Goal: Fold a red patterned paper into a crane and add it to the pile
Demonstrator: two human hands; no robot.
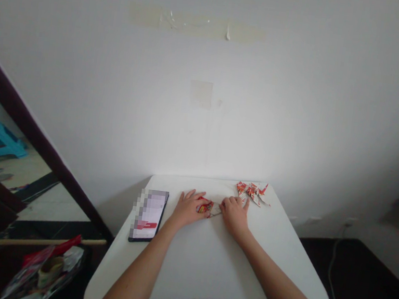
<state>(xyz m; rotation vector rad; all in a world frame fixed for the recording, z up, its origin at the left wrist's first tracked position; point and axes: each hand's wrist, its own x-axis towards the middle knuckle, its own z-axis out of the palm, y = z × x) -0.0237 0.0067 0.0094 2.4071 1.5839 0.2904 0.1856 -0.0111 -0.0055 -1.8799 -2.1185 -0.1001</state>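
A small piece of printed paper (205,209), red and yellow at its left end and pale at its right end, lies on the white table between my hands. My left hand (188,208) is over its left end, with thumb and forefinger on the paper and the other fingers stretched forward. My right hand (235,216) is curled, its fingertips pressed together at the pale right end. Its grip is partly hidden. Beyond my right hand lie several folded red-and-white paper pieces (251,193), pointed and heaped together.
A phone (148,216) with a lit screen lies on the white table (202,271) at the left. The wall (253,127) meets the table's far edge. Down at the left are a lined bin (49,272) and a stick (46,242). A cable (332,263) hangs at the right.
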